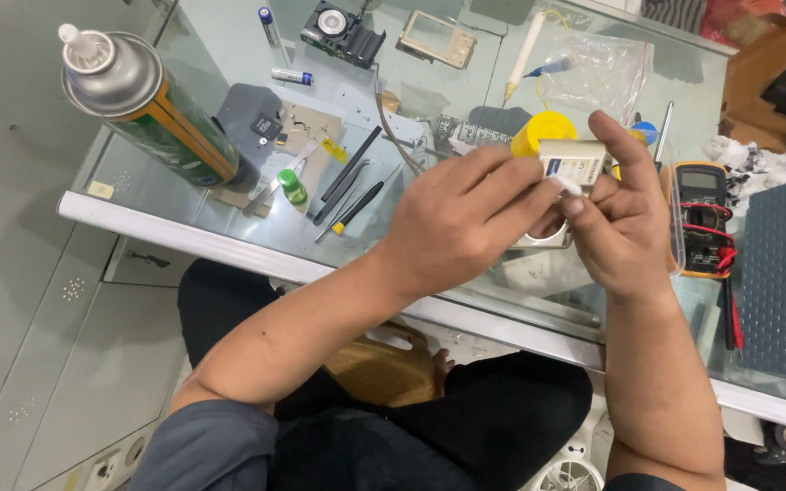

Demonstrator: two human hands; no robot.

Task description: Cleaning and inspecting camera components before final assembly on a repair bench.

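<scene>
Over a glass table [184, 238], my right hand [625, 218] holds a small beige rectangular battery pack [572, 161] upright between thumb and fingers. My left hand [461, 218] pinches a white cotton swab [565, 185] and presses its tip against the lower face of the pack. A pale round-edged part [546, 240] shows just beneath both hands, mostly hidden. The two hands touch each other around the pack.
A tall spray can [143, 105] stands at the left. Tweezers, small screwdrivers [352, 186] and a green-capped bottle [292, 186] lie near centre. Two compact cameras [343, 32], loose batteries [291, 76], a yellow cap [543, 129], a multimeter [702, 218] and a dark mat [784, 282] surround the hands.
</scene>
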